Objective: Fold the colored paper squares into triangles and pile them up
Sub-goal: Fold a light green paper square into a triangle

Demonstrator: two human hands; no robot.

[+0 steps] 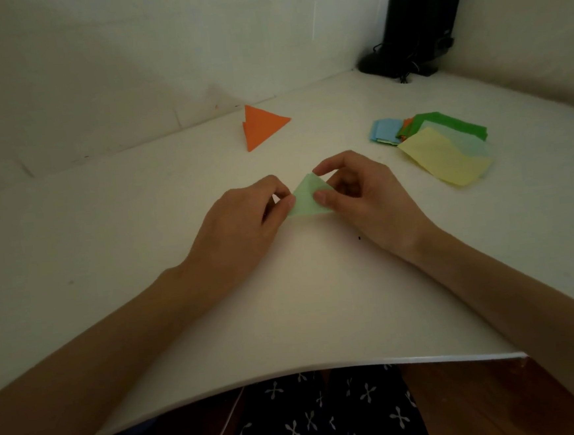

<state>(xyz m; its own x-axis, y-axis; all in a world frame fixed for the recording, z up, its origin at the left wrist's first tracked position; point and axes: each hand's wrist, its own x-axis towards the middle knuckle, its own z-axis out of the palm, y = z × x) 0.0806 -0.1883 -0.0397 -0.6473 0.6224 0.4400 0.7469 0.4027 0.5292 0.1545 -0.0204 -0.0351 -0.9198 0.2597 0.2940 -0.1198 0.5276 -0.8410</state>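
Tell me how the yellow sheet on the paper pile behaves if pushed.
The yellow sheet looks thin and flat, so probably light and floppy. It lies loose atop the other squares, so a push would likely slide it off or buckle it.

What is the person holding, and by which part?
A light green paper triangle, held by both hands: the left hand pinches its left corner, the right hand has its grip on the right edge, near the top point.
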